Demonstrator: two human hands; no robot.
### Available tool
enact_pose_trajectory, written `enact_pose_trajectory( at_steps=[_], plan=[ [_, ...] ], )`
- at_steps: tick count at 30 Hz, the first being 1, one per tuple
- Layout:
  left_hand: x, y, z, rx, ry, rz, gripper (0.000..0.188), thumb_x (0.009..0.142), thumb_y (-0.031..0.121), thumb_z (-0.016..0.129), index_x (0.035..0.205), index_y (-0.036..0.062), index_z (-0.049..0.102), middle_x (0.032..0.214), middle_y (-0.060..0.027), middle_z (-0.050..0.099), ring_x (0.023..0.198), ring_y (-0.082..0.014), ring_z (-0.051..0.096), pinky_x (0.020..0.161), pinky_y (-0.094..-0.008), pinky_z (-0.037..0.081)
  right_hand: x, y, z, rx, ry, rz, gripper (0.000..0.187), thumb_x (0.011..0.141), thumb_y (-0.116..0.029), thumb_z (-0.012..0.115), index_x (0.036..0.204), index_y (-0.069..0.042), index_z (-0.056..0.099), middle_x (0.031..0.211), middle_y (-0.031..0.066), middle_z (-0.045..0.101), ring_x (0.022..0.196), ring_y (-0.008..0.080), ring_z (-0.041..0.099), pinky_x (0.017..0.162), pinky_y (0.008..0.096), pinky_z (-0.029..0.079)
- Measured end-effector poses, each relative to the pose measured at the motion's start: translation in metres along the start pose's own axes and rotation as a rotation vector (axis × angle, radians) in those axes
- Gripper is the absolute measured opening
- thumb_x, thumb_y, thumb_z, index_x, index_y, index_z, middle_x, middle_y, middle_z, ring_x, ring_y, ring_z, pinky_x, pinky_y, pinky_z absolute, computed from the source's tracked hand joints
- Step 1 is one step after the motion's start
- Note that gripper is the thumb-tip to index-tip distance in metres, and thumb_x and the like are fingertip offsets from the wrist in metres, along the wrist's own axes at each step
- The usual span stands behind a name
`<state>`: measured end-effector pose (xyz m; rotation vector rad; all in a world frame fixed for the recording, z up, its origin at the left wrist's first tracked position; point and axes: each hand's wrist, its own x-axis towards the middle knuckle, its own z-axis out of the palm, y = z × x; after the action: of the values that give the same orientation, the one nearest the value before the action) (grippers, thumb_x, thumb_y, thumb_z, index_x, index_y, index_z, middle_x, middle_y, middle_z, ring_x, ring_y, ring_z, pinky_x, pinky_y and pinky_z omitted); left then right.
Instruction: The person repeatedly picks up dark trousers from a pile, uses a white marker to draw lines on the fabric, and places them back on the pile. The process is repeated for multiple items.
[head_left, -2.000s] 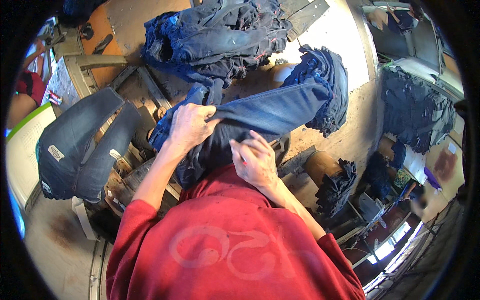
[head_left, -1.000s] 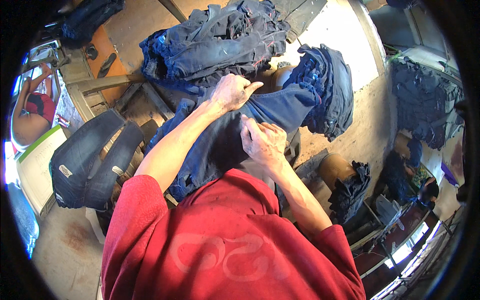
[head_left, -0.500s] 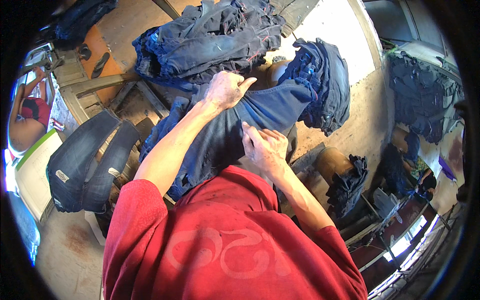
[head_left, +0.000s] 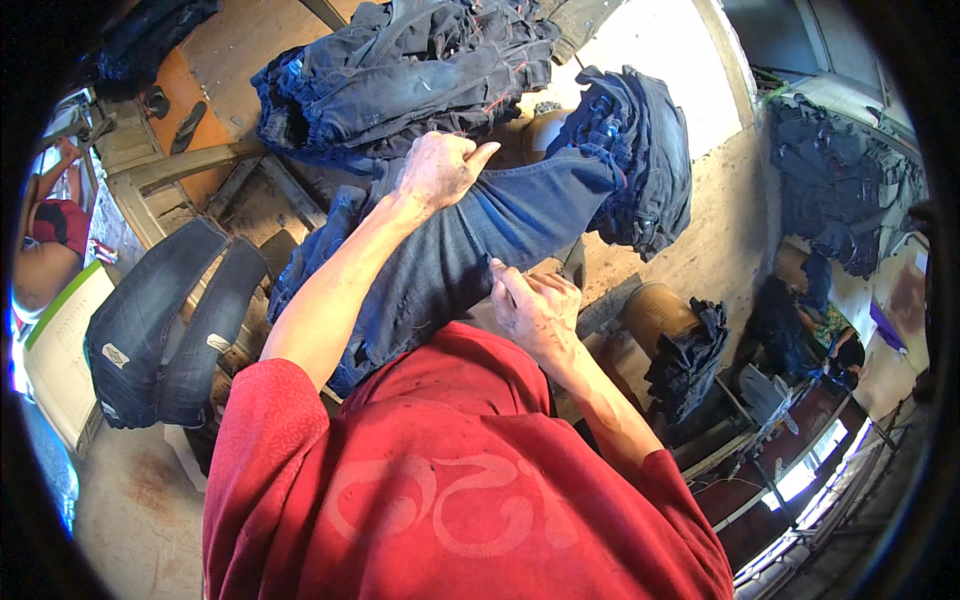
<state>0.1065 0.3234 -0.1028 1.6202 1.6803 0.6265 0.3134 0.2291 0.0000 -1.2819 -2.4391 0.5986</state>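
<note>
Head view shows us working a dark blue pair of jeans [head_left: 450, 250] that lies stretched over a rounded form straight in front of our red shirt [head_left: 450, 480]. Our left hand [head_left: 440, 168] is clenched on the denim at the far end of the leg, thumb sticking out, just below the heap of dark jeans [head_left: 410, 70] piled at the top. Two seconds ago that hand sat lower, near the middle of the leg; it has since slid up and away from us, which we judge to mean the cloth is being drawn along the form and pulled taut. Our right hand [head_left: 535, 310] has stayed close to our chest, fingers pressed flat on the near end of the denim; we cannot tell whether it pinches the fabric or only pins it. Another bunched pair [head_left: 640, 160] hangs just right of the leg, and finished jeans [head_left: 160, 320] drape over a rack on our left.
</note>
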Motion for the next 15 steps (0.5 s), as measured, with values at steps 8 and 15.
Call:
enact_pose_trajectory(
  at_steps=[8, 15],
  plan=[
    [0.0001, -0.0027, 0.0028, 0.021, 0.023, 0.022, 0.056, 0.101, 0.044, 0.072, 0.063, 0.0027, 0.069, 0.068, -0.024, 0.067, 0.066, -0.0462, 0.068, 0.061, -0.0512, 0.054, -0.0023, 0.005, 0.0029, -0.007, 0.017, -0.018, 0.021, 0.09, -0.01, 0.075, 0.111, -0.011, 0.077, 0.065, 0.0041, 0.067, 0.054, 0.0234, 0.064, 0.056, 0.0382, 0.051],
    [-0.0003, 0.0003, 0.0009, -0.003, 0.017, 0.004, 0.054, 0.1, 0.041, 0.073, 0.063, 0.0021, 0.069, 0.069, -0.0243, 0.067, 0.066, -0.0465, 0.068, 0.061, -0.0514, 0.054, -0.0065, 0.0048, 0.0001, -0.044, -0.088, 0.063, 0.021, 0.089, -0.009, 0.075, 0.11, -0.01, 0.078, 0.066, 0.0058, 0.068, 0.056, 0.0236, 0.067, 0.057, 0.0386, 0.053]
  ],
)
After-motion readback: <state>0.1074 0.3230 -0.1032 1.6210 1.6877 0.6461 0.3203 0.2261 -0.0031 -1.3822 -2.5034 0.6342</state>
